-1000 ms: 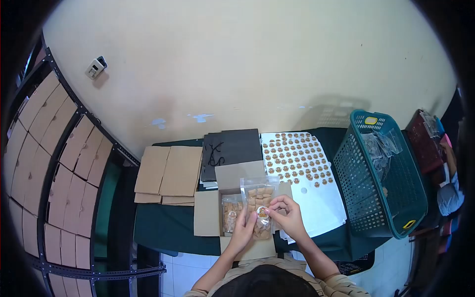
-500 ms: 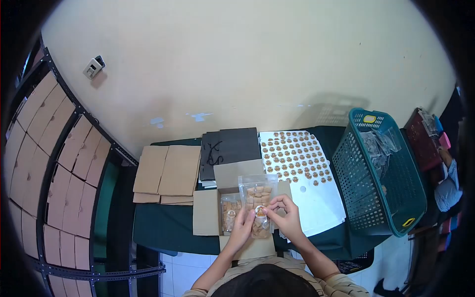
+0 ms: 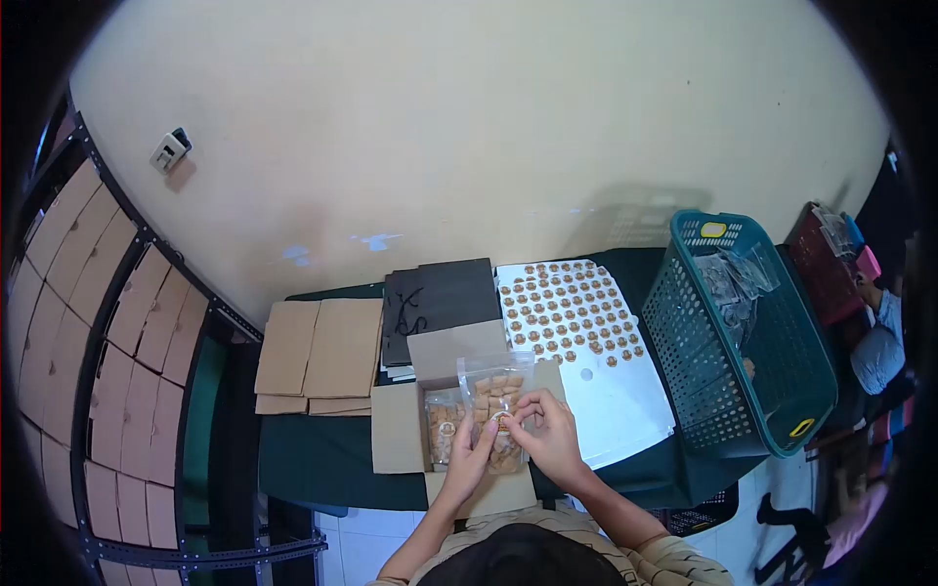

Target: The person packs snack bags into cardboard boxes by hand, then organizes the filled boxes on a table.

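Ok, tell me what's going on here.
A person's left hand holds a clear plastic pouch of brown pieces over an open brown cardboard box; the right hand touches a round printed sticker on the pouch's front. Another clear, stickered pouch is in the box. A white sheet of round brown stickers lies to the right.

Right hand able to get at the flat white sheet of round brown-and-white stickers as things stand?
Likely yes: the white sheet lies beside the right hand, its stickers uncovered, though that hand is occupied at the clear plastic pouch of tan pieces.
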`<action>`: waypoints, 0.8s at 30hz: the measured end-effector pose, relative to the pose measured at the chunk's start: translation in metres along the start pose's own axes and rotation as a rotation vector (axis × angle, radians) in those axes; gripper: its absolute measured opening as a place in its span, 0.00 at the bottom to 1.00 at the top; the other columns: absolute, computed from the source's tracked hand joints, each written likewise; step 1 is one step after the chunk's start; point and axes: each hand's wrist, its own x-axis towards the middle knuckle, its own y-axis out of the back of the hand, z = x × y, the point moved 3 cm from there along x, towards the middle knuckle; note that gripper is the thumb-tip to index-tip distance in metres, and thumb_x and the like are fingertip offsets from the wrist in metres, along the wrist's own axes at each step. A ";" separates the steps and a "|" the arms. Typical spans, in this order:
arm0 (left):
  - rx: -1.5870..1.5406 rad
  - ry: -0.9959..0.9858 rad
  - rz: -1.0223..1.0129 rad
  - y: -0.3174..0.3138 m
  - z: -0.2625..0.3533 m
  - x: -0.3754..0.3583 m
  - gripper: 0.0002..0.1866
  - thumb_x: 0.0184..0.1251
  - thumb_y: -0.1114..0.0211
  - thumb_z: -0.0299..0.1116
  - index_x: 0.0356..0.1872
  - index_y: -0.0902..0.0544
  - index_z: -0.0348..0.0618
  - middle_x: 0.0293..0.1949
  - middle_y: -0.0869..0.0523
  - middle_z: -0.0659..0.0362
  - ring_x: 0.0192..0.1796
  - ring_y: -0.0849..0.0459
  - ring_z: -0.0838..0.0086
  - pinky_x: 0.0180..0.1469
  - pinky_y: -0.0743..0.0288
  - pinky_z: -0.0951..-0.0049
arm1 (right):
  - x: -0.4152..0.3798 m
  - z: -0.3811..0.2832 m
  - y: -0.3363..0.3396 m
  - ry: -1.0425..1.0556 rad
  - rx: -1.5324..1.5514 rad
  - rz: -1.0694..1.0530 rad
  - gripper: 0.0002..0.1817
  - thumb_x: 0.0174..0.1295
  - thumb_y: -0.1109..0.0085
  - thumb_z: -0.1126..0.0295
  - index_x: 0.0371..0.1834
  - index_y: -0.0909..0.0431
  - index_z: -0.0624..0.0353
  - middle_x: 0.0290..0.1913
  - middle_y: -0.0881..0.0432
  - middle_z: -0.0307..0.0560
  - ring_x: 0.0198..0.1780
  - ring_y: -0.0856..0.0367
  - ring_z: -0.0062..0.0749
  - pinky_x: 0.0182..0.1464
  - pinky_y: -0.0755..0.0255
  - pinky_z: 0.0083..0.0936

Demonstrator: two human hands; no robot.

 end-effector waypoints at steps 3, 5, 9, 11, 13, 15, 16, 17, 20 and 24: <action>-0.031 0.016 -0.002 0.002 -0.003 0.001 0.19 0.68 0.48 0.35 0.56 0.34 0.39 0.34 0.26 0.66 0.29 0.31 0.89 0.28 0.37 0.86 | 0.002 0.000 0.007 0.060 -0.038 0.089 0.22 0.46 0.33 0.70 0.42 0.32 0.62 0.35 0.27 0.41 0.31 0.31 0.20 0.36 0.35 0.20; -0.062 0.039 0.016 0.002 -0.003 0.001 0.17 0.68 0.49 0.35 0.55 0.33 0.41 0.36 0.24 0.65 0.32 0.28 0.88 0.30 0.33 0.85 | 0.003 0.008 0.010 0.098 -0.010 0.154 0.25 0.46 0.33 0.70 0.47 0.34 0.62 0.41 0.29 0.42 0.32 0.29 0.22 0.39 0.34 0.24; -0.090 -0.028 -0.023 -0.003 0.004 0.000 0.19 0.69 0.50 0.34 0.57 0.36 0.38 0.42 0.24 0.61 0.40 0.26 0.84 0.40 0.31 0.83 | 0.001 0.023 0.007 -0.137 0.517 -0.028 0.27 0.52 0.36 0.71 0.53 0.39 0.63 0.46 0.31 0.43 0.37 0.28 0.19 0.42 0.32 0.15; -0.046 -0.044 -0.034 -0.002 0.001 0.001 0.20 0.68 0.49 0.35 0.57 0.36 0.37 0.41 0.25 0.62 0.40 0.28 0.85 0.39 0.33 0.84 | -0.002 0.026 0.000 -0.249 0.743 -0.122 0.24 0.55 0.40 0.74 0.53 0.39 0.65 0.45 0.28 0.43 0.41 0.26 0.19 0.44 0.31 0.16; -0.010 -0.044 -0.032 -0.004 -0.001 0.001 0.19 0.69 0.50 0.35 0.56 0.35 0.37 0.43 0.25 0.61 0.42 0.28 0.84 0.44 0.33 0.82 | -0.004 0.024 0.000 -0.220 0.748 -0.117 0.20 0.57 0.43 0.76 0.51 0.38 0.66 0.44 0.26 0.43 0.44 0.26 0.19 0.46 0.30 0.17; -0.141 -0.030 0.013 -0.013 0.012 -0.004 0.19 0.68 0.49 0.35 0.56 0.35 0.37 0.37 0.25 0.64 0.36 0.30 0.87 0.37 0.35 0.85 | -0.007 0.025 0.001 -0.245 0.778 -0.139 0.18 0.57 0.43 0.76 0.49 0.35 0.65 0.45 0.26 0.44 0.45 0.26 0.20 0.47 0.30 0.18; -0.113 -0.021 -0.001 -0.014 0.015 -0.006 0.19 0.68 0.49 0.35 0.56 0.35 0.37 0.37 0.25 0.64 0.36 0.30 0.87 0.37 0.35 0.84 | -0.008 0.024 0.001 -0.246 0.779 -0.138 0.18 0.57 0.43 0.76 0.49 0.35 0.65 0.45 0.26 0.44 0.45 0.26 0.20 0.47 0.30 0.18; -0.084 -0.013 -0.015 -0.013 0.015 -0.007 0.19 0.68 0.48 0.34 0.57 0.35 0.37 0.37 0.25 0.64 0.35 0.30 0.86 0.37 0.35 0.84 | -0.010 0.022 0.002 -0.240 0.744 -0.169 0.17 0.56 0.44 0.78 0.49 0.35 0.65 0.45 0.26 0.44 0.46 0.26 0.22 0.49 0.31 0.19; 0.045 0.080 -0.041 -0.007 0.006 -0.011 0.21 0.67 0.47 0.33 0.58 0.37 0.37 0.38 0.25 0.64 0.35 0.29 0.87 0.35 0.34 0.85 | -0.014 0.026 -0.003 -0.196 0.678 -0.161 0.17 0.55 0.44 0.80 0.48 0.34 0.66 0.44 0.27 0.44 0.47 0.26 0.24 0.51 0.31 0.20; 0.026 -0.077 -0.036 -0.016 0.016 -0.011 0.20 0.64 0.44 0.33 0.55 0.33 0.39 0.24 0.31 0.70 0.22 0.37 0.88 0.21 0.45 0.86 | -0.016 0.035 -0.005 -0.130 0.707 -0.063 0.13 0.56 0.44 0.80 0.43 0.31 0.68 0.40 0.28 0.41 0.45 0.27 0.21 0.49 0.32 0.18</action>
